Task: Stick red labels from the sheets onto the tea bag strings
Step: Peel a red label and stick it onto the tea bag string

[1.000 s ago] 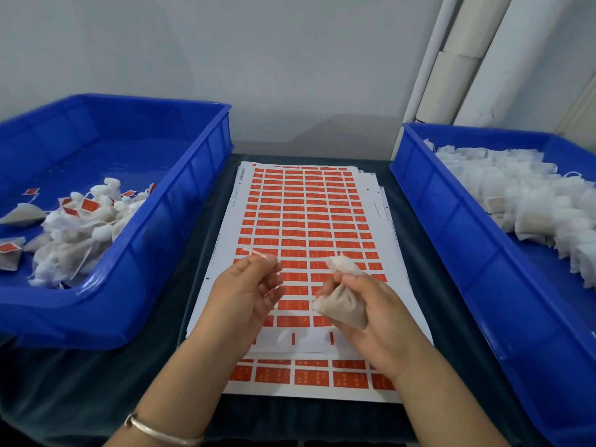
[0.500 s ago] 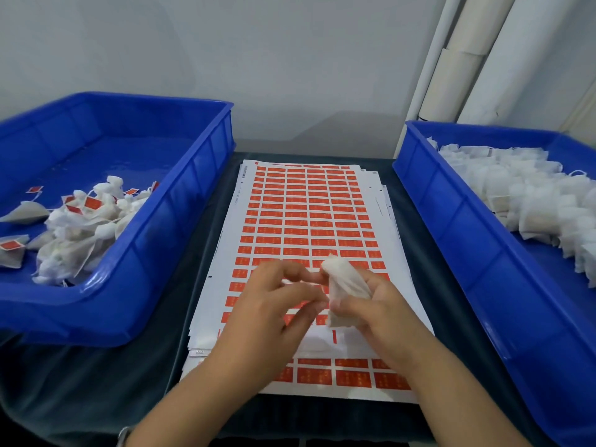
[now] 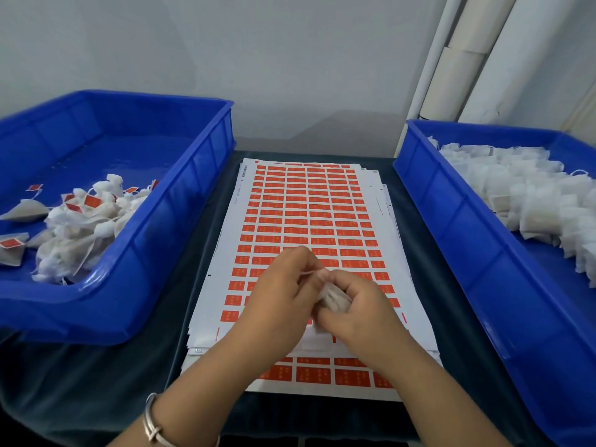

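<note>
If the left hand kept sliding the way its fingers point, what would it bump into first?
Probably the tea bag held in the right hand: the left hand points right at it, and they look already touching.

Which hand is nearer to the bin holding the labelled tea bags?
Left. The left hand sits on the side toward that bin; the right hand, holding a tea bag, is farther across the label sheet.

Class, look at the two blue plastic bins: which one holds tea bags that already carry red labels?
The blue bin on the left: red labels show among its tea bags. The right-hand blue bin holds only plain white bags.
</note>
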Motion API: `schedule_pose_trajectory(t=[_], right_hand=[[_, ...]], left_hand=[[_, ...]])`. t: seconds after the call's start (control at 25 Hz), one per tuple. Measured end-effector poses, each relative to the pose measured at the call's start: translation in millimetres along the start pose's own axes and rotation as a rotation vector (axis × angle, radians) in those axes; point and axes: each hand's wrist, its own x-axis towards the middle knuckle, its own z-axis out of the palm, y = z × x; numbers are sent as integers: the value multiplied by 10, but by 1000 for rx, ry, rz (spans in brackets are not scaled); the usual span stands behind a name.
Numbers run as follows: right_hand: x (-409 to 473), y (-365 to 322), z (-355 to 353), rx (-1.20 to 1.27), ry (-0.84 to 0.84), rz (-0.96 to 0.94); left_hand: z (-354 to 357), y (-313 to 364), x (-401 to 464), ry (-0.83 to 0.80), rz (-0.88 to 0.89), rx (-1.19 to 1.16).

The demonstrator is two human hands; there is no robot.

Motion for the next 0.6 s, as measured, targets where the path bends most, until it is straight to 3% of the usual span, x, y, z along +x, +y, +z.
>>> schedule_pose_trajectory(t=[0.24, 0.44, 0.6], right_hand=[[-31, 70, 103, -142, 233, -148], [-13, 144, 156, -402, 455, -326], [-2, 157, 110, -538, 483, -417]], left_hand=[[16, -10, 39, -16, -358, -364], [85, 16, 17, 99, -408, -393], [95, 55, 14, 88, -475, -528]])
